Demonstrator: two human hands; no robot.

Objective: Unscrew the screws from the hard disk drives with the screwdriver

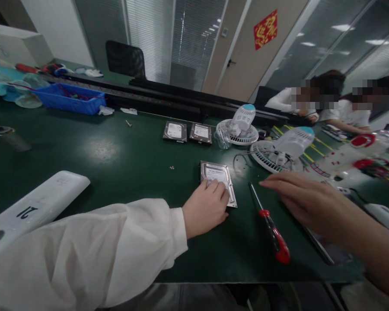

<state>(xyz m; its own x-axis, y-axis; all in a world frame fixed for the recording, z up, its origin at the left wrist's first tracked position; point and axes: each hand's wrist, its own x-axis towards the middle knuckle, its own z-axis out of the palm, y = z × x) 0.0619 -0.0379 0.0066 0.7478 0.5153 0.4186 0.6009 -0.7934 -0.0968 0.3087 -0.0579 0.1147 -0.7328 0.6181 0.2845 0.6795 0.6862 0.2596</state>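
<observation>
A silver hard drive [218,175] lies flat on the green table [116,160] in front of me. My left hand [206,207], in a white sleeve, rests on the drive's near end with its fingers curled down on the casing. My right hand [306,201] hovers just right of the drive, fingers stretched out flat and holding nothing. A red-handled screwdriver [270,224] lies on the table between my two hands. A few tiny screws [171,167] sit left of the drive.
Two more hard drives [187,132] lie farther back. Small white fans [243,125] and fan grilles stand at the right. A blue bin [69,99] is at the back left, a white device [35,205] near left. Two people sit at the far right.
</observation>
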